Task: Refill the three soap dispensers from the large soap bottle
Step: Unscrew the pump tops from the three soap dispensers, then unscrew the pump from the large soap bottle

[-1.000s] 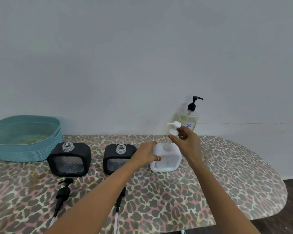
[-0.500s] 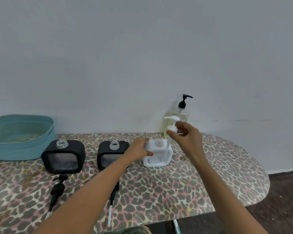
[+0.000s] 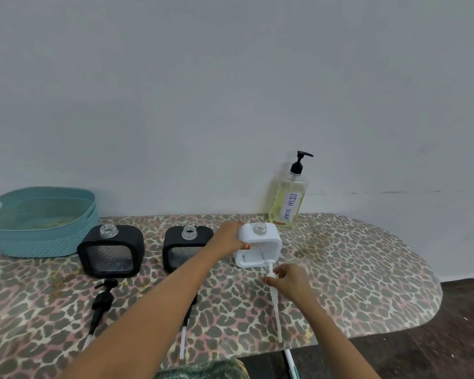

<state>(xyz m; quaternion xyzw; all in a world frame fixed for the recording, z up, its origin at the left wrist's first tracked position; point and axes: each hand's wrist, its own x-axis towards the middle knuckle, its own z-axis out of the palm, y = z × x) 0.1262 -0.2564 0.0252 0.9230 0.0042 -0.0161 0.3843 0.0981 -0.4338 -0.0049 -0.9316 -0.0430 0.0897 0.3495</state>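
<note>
Left hand (image 3: 230, 237) grips the uncapped white dispenser (image 3: 260, 242), right hand (image 3: 290, 280) pinches the white pump (image 3: 274, 296). Bottle (image 3: 286, 201) at the back is nearly full of yellow soap.

R hand (image 3: 290, 280) pinches pump (image 3: 274, 296) on table (image 3: 367, 269). Behind grip: R dispenser (image 3: 260, 242), then dish soap bottle (image 3: 286, 201). Left of grip: mid dispenser (image 3: 186, 247), L dispenser (image 3: 111, 251), basket (image 3: 39, 242).
</note>
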